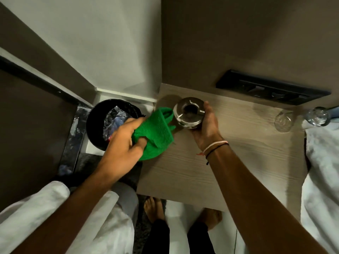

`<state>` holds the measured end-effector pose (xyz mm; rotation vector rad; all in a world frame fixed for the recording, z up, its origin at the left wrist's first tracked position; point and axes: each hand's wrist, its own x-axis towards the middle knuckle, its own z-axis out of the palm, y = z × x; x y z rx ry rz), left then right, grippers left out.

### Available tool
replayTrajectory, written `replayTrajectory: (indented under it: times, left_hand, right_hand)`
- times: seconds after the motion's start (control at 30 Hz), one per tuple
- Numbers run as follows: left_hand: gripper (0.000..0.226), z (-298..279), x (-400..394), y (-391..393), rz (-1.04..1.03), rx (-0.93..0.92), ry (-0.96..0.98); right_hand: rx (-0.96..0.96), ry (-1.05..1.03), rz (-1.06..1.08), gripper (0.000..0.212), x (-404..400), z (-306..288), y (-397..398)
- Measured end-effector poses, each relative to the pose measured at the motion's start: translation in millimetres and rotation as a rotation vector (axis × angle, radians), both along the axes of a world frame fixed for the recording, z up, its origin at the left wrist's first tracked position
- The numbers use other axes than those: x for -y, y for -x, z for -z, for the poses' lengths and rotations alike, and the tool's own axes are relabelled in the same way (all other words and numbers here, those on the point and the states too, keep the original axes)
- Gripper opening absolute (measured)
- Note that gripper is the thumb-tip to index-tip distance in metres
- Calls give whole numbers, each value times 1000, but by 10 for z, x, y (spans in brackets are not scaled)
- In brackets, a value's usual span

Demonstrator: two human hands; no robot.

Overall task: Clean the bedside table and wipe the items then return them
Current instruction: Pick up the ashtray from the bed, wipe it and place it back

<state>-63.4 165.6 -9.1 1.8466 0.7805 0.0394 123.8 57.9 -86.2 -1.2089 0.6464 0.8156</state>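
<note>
While ashtray (189, 113) is gripped by right hand (205, 125) at frame centre, green cloth (156, 132), bunched in left hand (121, 149), is seen touching its left side; leftward wipe judged next.

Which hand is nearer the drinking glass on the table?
Right. The right hand holds the metal ashtray, left of the drinking glass. The left hand, gripping the green cloth, is farther left.
</note>
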Motion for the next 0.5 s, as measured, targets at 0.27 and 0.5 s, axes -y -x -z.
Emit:
replayTrajectory:
  times: [0.27, 0.5]
  left_hand:
    - [45, 199, -108, 114, -103, -24, 163]
    - [46, 279, -208, 167, -30, -76, 116]
  right_hand:
    - [251, 332, -111, 26, -414, 442, -175]
    - [462, 626, -196, 22, -362, 606, -243]
